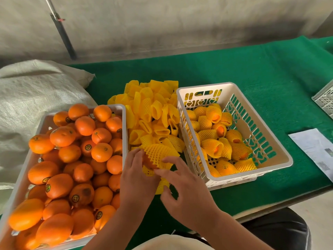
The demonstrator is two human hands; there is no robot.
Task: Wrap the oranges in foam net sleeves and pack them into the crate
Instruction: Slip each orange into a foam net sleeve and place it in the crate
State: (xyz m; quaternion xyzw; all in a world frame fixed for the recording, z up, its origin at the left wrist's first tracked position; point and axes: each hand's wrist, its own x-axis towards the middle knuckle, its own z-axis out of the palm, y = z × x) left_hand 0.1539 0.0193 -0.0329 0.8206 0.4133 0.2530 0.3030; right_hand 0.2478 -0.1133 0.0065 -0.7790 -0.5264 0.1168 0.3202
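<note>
green table (252, 73) edge near hands (138, 175) sleeving orange (148, 164).

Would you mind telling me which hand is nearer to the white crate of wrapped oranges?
Right. The right hand is just beside the crate; the left hand is farther, toward the unwrapped oranges.

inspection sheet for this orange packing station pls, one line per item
Surface: green cloth covering the table.
Job's things: tray of bare oranges on the left; pile of yellow foam sleeves in the middle; white crate on the right, partly filled with sleeved oranges.
Clutter: printed paper and part of another basket at the right edge.
Grippers: left hand holds an orange; right hand pulls a foam sleeve over it.
Cables: nothing seen.
Surroundings: woven sack on the left, dark pole against a grey wall.
</note>
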